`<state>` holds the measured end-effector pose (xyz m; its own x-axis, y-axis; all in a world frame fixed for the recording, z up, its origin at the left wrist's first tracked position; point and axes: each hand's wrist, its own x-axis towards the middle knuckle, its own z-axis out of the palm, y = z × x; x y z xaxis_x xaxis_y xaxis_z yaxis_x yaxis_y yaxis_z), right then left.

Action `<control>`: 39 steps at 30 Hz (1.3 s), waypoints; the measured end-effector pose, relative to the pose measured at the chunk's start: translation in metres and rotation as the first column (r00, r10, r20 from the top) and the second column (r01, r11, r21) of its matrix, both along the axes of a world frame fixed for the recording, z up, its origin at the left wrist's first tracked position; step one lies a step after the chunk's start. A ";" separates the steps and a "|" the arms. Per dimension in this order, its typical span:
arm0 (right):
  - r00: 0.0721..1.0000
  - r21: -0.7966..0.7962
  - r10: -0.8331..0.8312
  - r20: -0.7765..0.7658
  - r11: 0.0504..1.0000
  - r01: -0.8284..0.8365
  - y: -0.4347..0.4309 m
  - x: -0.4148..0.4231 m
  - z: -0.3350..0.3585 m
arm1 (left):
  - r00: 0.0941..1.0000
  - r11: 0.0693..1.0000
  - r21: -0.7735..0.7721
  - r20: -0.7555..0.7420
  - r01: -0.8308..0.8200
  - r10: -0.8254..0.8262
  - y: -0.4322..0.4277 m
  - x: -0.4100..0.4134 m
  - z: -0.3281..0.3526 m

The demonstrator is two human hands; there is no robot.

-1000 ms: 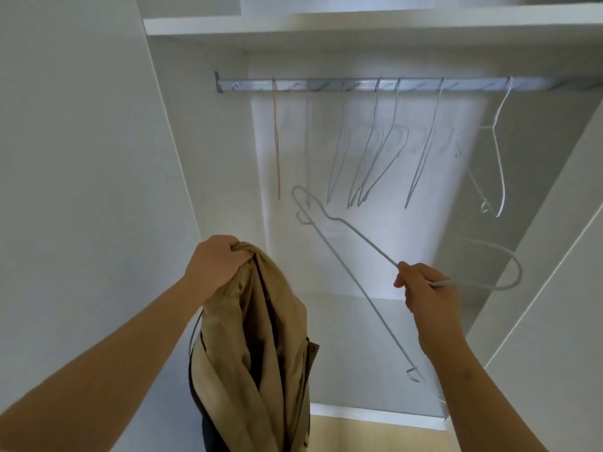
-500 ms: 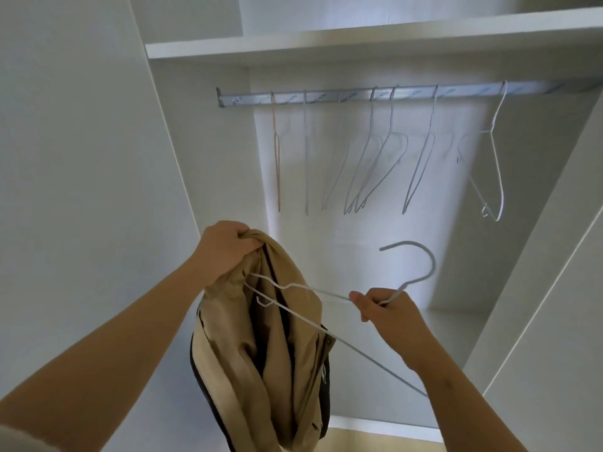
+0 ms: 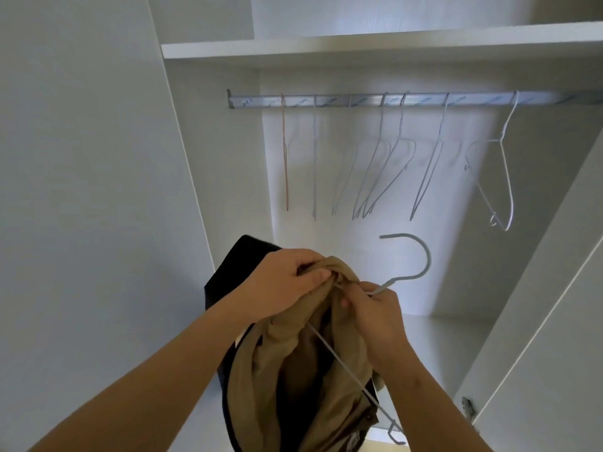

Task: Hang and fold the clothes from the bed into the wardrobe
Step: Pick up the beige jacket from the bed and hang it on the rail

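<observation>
My left hand (image 3: 284, 283) grips the bunched top of the tan fabric jacket (image 3: 293, 380), which hangs below it. Just beside it, my right hand (image 3: 375, 318) pinches the neck of the thin white wire hanger (image 3: 425, 256), hook up, its arm crossing the jacket's front.

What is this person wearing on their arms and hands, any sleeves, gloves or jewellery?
Nothing that shows. The left hand and right hand are bare, with no gloves and no ring on the fingers in view. The left forearm and right forearm are uncovered down to the picture's edge: no sleeve, watch or bracelet.
</observation>
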<state>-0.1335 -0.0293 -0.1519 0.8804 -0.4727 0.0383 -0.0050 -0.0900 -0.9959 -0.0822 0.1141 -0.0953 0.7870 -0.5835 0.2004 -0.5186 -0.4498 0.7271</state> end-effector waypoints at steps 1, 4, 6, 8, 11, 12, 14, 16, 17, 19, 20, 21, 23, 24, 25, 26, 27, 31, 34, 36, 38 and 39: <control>1.000 0.010 -0.018 0.012 1.000 0.018 -0.003 0.001 0.002 | 0.987 0.992 0.116 0.161 -0.047 0.028 0.004 0.003 -0.003; 0.999 0.004 -0.032 0.039 0.999 0.032 -0.004 0.002 0.007 | 0.876 0.927 0.317 0.481 -0.202 0.026 0.013 0.005 -0.011; 0.998 -0.032 -0.017 0.060 0.999 0.019 -0.004 0.004 0.011 | 0.707 0.890 0.331 0.707 -0.315 -0.013 0.016 0.006 -0.014; 0.997 -0.073 0.005 0.079 0.997 0.000 -0.006 0.005 0.017 | 0.557 0.898 0.241 0.831 -0.369 0.007 0.018 0.010 -0.015; 0.991 -0.136 0.073 0.111 0.989 -0.058 -0.008 0.005 0.027 | 0.570 0.876 0.312 0.820 -0.369 -0.052 0.015 0.013 -0.010; 0.989 -0.165 0.082 0.121 0.984 -0.061 -0.006 0.004 0.029 | 0.588 0.868 0.359 0.802 -0.342 -0.099 0.014 0.014 -0.009; 0.986 -0.162 0.038 0.160 0.987 -0.011 -0.005 0.003 0.033 | 0.706 0.892 0.373 0.702 -0.254 -0.093 0.011 0.015 -0.002; 0.958 -0.094 -0.054 0.280 0.992 0.083 -0.006 0.001 0.040 | 0.797 0.950 0.221 0.602 -0.221 0.046 0.008 0.017 0.003; 0.936 -0.098 -0.091 0.340 0.987 0.131 -0.009 0.001 0.043 | 0.814 0.957 0.145 0.568 -0.249 0.126 0.006 0.020 0.004; 0.900 -0.159 -0.151 0.408 0.959 0.233 -0.019 0.000 0.046 | 0.817 0.956 0.022 0.524 -0.293 0.238 0.006 0.027 0.007; 0.886 -0.174 -0.180 0.427 0.945 0.276 -0.024 0.000 0.045 | 0.818 0.950 -0.028 0.500 -0.312 0.283 0.006 0.030 0.010; 0.873 -0.169 -0.206 0.442 0.937 0.307 -0.027 -0.001 0.044 | 0.818 0.942 -0.079 0.476 -0.325 0.323 0.007 0.033 0.014; 0.843 -0.134 -0.246 0.479 0.928 0.347 -0.028 -0.004 0.041 | 0.815 0.931 -0.173 0.450 -0.321 0.365 0.007 0.036 0.021; 0.809 -0.118 -0.287 0.512 0.910 0.397 -0.029 -0.006 0.039 | 0.814 0.927 -0.204 0.444 -0.315 0.375 0.007 0.037 0.024; 0.765 -0.100 -0.334 0.551 0.883 0.458 -0.032 -0.008 0.039 | 0.816 0.924 -0.222 0.436 -0.312 0.380 0.007 0.038 0.026; 0.723 -0.073 -0.375 0.580 0.860 0.505 -0.036 -0.010 0.040 | 0.816 0.919 -0.240 0.428 -0.312 0.389 0.008 0.039 0.029; 0.699 -0.037 -0.395 0.596 0.856 0.515 -0.040 -0.012 0.041 | 0.816 0.910 -0.262 0.411 -0.320 0.406 0.009 0.040 0.031; 0.813 -0.020 -0.268 0.517 0.946 0.324 -0.043 -0.017 0.031 | 0.804 0.860 -0.368 0.349 -0.355 0.481 0.017 0.045 0.041; 0.952 -0.117 -0.117 0.284 0.981 0.155 -0.033 -0.009 0.015 | 0.788 0.819 -0.444 0.321 -0.364 0.525 0.023 0.043 0.051; 1.000 -0.143 0.010 0.026 0.990 -0.006 -0.027 0.004 0.012 | 0.800 0.814 -0.480 0.319 -0.326 0.508 0.024 0.041 0.056; 0.980 -0.125 0.120 -0.162 0.982 -0.141 -0.021 0.019 0.018 | 0.826 0.811 -0.510 0.298 -0.287 0.479 0.027 0.038 0.061; 0.967 -0.137 0.177 -0.184 0.969 -0.204 -0.018 0.026 0.021 | 0.842 0.805 -0.525 0.273 -0.276 0.466 0.030 0.037 0.064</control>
<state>-0.1076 -0.0470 -0.1305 0.9534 -0.2957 -0.0602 -0.1402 -0.2577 -0.9560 -0.0451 0.1437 -0.0310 0.7303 -0.0292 0.6825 -0.6500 -0.3371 0.6811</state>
